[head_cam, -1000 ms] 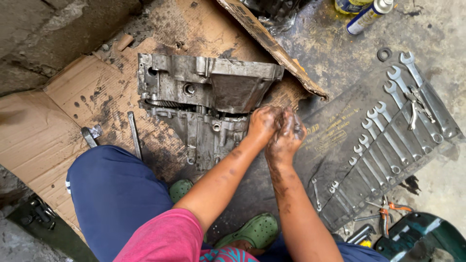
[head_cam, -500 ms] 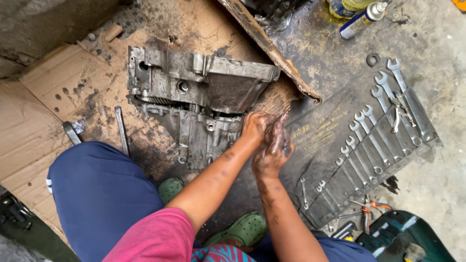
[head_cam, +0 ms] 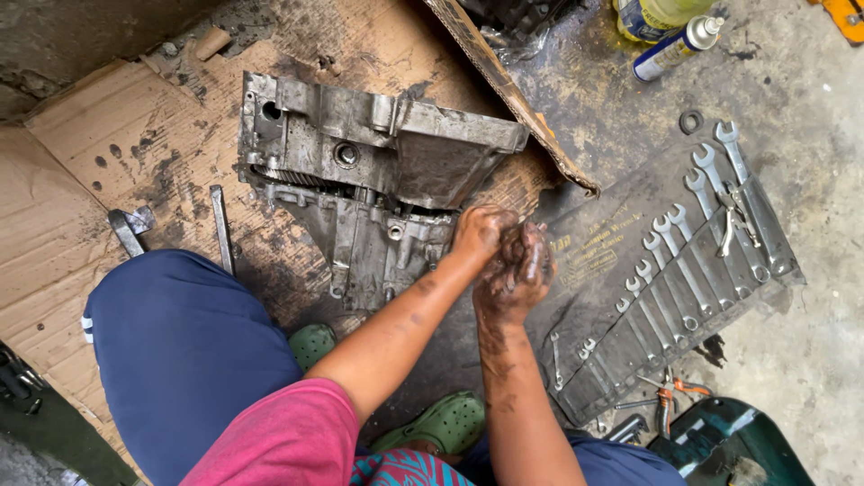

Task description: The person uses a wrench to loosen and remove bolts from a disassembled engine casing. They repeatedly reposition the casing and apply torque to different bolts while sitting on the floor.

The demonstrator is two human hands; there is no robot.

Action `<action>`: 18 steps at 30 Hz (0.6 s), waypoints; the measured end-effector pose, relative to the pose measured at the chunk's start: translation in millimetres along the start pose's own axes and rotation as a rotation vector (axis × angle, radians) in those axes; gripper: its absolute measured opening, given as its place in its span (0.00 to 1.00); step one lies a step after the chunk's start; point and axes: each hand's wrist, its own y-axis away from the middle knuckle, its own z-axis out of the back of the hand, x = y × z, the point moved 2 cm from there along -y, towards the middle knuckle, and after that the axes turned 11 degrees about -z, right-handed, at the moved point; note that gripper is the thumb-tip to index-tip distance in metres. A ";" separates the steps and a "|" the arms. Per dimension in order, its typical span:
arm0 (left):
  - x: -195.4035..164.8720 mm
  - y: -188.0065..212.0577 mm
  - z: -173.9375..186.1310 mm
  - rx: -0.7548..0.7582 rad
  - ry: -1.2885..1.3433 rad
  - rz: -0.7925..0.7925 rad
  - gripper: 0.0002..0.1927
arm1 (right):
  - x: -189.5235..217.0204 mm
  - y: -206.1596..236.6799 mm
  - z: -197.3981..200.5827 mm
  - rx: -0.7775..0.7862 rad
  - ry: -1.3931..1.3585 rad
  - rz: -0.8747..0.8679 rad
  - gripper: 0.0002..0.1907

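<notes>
Greasy cardboard (head_cam: 81,207) as before; left hand (head_cam: 481,236) and right hand (head_cam: 520,270) still clasped together beside gearbox casing (head_cam: 360,180).

Oily concrete floor (head_cam: 810,297), seen from my feed

I see stained cardboard (head_cam: 81,180) spread on it, carrying a grimy metal gearbox casing (head_cam: 360,189) and a flat bar (head_cam: 221,225). Beside that lies a dark tool roll (head_cam: 612,270) with a row of spanners (head_cam: 693,243) (graded by size), a steel washer (head_cam: 691,121) above it, and a spray can (head_cam: 670,49) at the top.
</notes>
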 end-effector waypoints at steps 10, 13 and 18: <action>8.9 5.1 -13.5 -0.001 -0.020 -0.060 0.12 | -23.1 -2.3 9.0 0.011 -0.750 -0.508 0.16; 12.9 4.2 -15.3 0.028 -0.047 -0.034 0.12 | -23.3 -3.0 7.0 0.076 -0.826 -0.467 0.20; 1.3 6.2 -8.5 0.013 -0.178 -0.083 0.15 | -24.7 -3.0 2.4 -0.005 -0.904 -0.519 0.18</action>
